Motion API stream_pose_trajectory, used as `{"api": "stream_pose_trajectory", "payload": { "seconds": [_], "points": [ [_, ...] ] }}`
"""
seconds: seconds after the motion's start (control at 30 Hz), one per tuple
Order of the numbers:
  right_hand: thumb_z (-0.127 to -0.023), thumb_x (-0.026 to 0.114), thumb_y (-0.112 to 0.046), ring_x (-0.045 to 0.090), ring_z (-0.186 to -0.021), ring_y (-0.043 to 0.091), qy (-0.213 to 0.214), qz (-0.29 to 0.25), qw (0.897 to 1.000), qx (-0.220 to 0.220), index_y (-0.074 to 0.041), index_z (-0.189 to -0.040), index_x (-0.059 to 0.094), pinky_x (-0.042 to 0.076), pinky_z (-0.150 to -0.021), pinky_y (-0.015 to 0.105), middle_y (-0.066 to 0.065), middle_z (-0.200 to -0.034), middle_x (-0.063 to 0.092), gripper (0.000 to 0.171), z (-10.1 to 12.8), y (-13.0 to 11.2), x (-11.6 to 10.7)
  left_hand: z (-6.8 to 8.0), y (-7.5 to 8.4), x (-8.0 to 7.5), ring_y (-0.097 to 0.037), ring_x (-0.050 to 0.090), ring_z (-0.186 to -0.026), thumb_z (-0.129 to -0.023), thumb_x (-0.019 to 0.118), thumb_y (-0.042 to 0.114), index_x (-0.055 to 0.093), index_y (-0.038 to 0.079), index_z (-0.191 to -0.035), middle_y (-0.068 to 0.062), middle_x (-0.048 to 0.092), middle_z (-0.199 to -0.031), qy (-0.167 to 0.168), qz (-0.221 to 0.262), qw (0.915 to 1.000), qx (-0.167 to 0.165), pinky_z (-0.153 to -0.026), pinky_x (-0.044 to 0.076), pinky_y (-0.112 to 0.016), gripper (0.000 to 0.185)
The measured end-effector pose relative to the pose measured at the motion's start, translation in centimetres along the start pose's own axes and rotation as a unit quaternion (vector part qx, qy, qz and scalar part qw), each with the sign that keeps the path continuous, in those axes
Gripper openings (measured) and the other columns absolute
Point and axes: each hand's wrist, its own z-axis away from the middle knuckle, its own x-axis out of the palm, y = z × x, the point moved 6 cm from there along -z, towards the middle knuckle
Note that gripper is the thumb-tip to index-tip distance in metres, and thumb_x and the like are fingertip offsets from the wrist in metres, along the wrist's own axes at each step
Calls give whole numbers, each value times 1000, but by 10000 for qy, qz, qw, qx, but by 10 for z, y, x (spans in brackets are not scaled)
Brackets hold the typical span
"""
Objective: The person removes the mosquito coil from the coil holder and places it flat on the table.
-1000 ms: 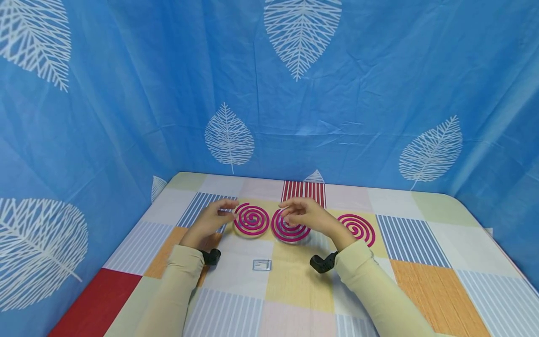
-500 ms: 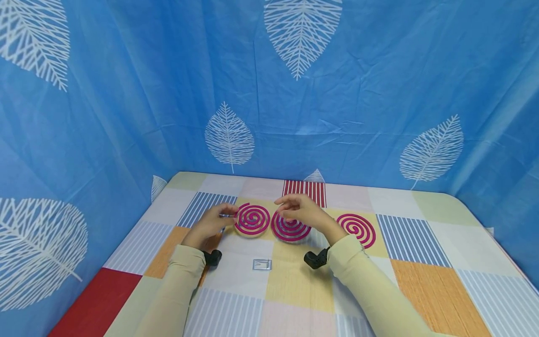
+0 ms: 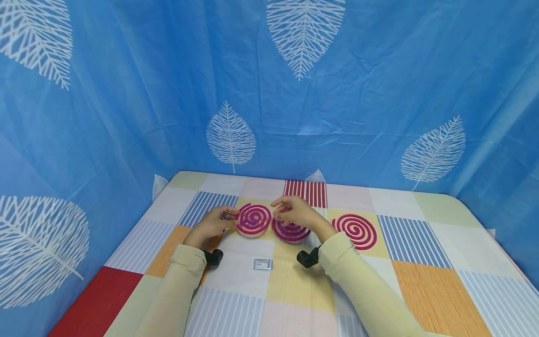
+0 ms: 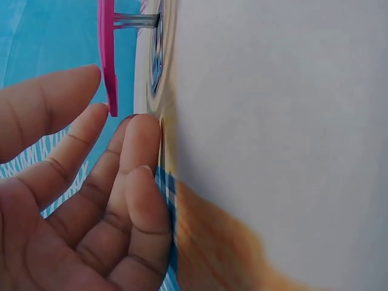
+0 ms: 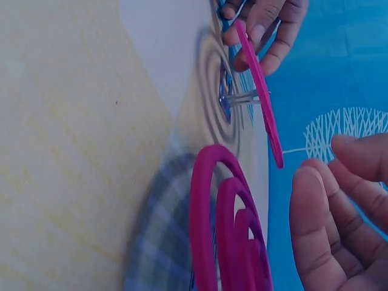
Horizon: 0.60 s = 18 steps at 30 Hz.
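While you steady things at the middle of the frame, your work is on the left coil [image 3: 254,218], the leftmost of three pink spirals lying in a row across the bench [image 3: 421,262]. It sits raised on a thin metal stand [image 5: 242,98], clear of the patchwork cloth, as both wrist views show.

Your left hand [image 3: 210,224] is at the coil's left rim with its lower fingers resting on the cloth. Thumb and forefinger bracket the edge, but I cannot tell whether they pinch it or merely lie beside it.

Your right hand [image 3: 294,213] hovers just above the gap between that coil and the middle coil [image 3: 290,232]. Its fingers are loosely curved and hold nothing, and the tips are near the raised coil's right rim but apart from it. The right coil [image 3: 355,230] lies flat, well apart from both hands. A second small stand [image 3: 263,264] waits lower in the frame, between your forearms.

By my reading, you are settling the mounted coil level on its stand. The next move calls for a light, even touch from both sides: the spiral looks thin and brittle, and pressing one edge could tip it off the prong or snap it.
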Motion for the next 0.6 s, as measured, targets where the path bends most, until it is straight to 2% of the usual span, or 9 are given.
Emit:
{"api": "stream_pose_trajectory", "payload": {
  "seconds": [0.17,0.43,0.6],
  "points": [
    [-91,67,0,66,-63,24,166,136,9995,210,5,-126,62,58,-62,36,13,-99,70,36,-5,1,3,-1,-2,1,-30,59,-104,-94,66,6,63,1,-122,-15,66,-113,7,-108,9999,57,-77,51,-33,29],
    [-88,66,6,67,-70,22,172,-237,9976,630,6,-135,54,59,-63,33,15,-94,67,48,-9,6,11,-3,-4,0,-28,58,-101,-95,66,7,63,2,-123,-14,66,-112,30,-155,9999,19,-74,50,-30,29],
    [-88,66,6,66,-69,20,59,-396,9961,783,5,-138,50,59,-63,33,15,-93,66,53,-11,9,16,-1,-4,0,-28,58,-102,-94,66,6,63,1,-124,-15,66,-112,-37,-9,10000,37,-75,49,-31,31]
  ]
}}
